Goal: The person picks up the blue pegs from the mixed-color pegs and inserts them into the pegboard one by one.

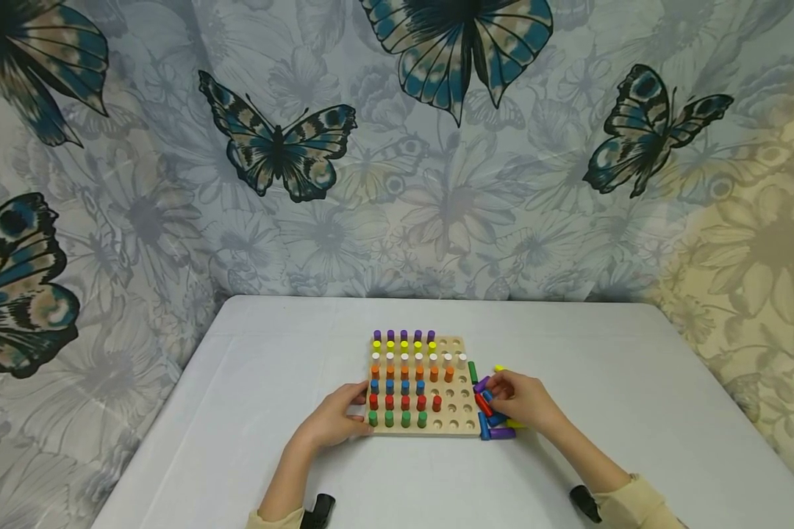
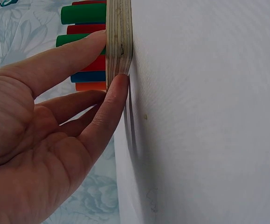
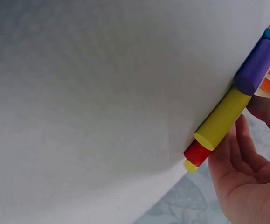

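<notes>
A wooden pegboard (image 1: 463,432) lies on the white table, with coloured pegs standing in rows and bare holes on its right side. My left hand (image 1: 332,419) holds the board at its near left corner. In the left wrist view the thumb and fingers touch its layered edge (image 2: 120,42). My right hand (image 1: 524,398) reaches into loose pegs beside the board's right edge, fingers bent, close to a red peg (image 1: 483,405). In the right wrist view a yellow peg (image 3: 223,119) and a purple peg (image 3: 258,65) partly cover its fingertips; whether they pinch a peg is hidden.
Loose pegs lie along the board's right side, including a green peg (image 1: 473,372) and a purple peg (image 1: 502,433). The white table (image 1: 271,345) stretches around the board. Behind it hangs a butterfly-patterned cloth (image 1: 397,242).
</notes>
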A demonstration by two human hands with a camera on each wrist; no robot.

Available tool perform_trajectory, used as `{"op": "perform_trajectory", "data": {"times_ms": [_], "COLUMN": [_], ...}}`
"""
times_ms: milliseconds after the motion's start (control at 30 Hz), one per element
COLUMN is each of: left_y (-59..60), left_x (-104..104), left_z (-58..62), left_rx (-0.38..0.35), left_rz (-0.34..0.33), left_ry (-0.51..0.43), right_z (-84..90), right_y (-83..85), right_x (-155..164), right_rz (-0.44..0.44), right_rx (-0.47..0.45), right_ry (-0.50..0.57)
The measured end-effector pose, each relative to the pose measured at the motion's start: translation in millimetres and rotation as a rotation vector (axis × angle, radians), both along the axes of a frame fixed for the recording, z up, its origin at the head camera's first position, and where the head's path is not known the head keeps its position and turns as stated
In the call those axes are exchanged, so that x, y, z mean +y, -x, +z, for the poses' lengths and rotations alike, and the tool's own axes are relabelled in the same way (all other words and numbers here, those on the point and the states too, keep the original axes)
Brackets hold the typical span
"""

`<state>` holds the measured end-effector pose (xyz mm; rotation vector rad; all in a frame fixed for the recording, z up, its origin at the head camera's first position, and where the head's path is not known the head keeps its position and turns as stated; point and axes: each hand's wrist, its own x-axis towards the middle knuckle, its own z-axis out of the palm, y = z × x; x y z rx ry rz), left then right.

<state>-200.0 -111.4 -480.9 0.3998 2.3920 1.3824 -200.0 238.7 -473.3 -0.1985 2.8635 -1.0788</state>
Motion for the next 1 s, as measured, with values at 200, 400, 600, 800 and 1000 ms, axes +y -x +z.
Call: {"op": "perform_trajectory", "data": {"times_ms": [200, 400, 600, 800, 1000], "left_y": [0.5, -0.1, -1.5, -2.1, -1.8], "left_x": [-0.6, -0.5, 0.0, 0.4, 0.0], "left_z": [-0.4, 0.6, 1.4, 2.7, 2.3], "left_rx": [0.001, 0.0, 0.004, -0.003, 0.004], "left_rz": [0.002, 0.001, 0.002, 0.007, 0.001], "left_ry": [0.001, 0.006, 0.003, 0.004, 0.001], "right_z": [-2.5, -4.8, -4.3, -3.0, -2.1], "right_y": [0.4, 0.8, 1.1, -0.7, -0.9], "right_x": [0.4, 0.0, -1.3, -0.3, 0.6], "right_rz": [0.001, 0.014, 0.013, 0.025, 0.026], "right_rx": [0.0, 0.022, 0.019, 0.023, 0.035], "right_ry": [-0.043, -0.053, -0.059, -0.067, -0.063]}}
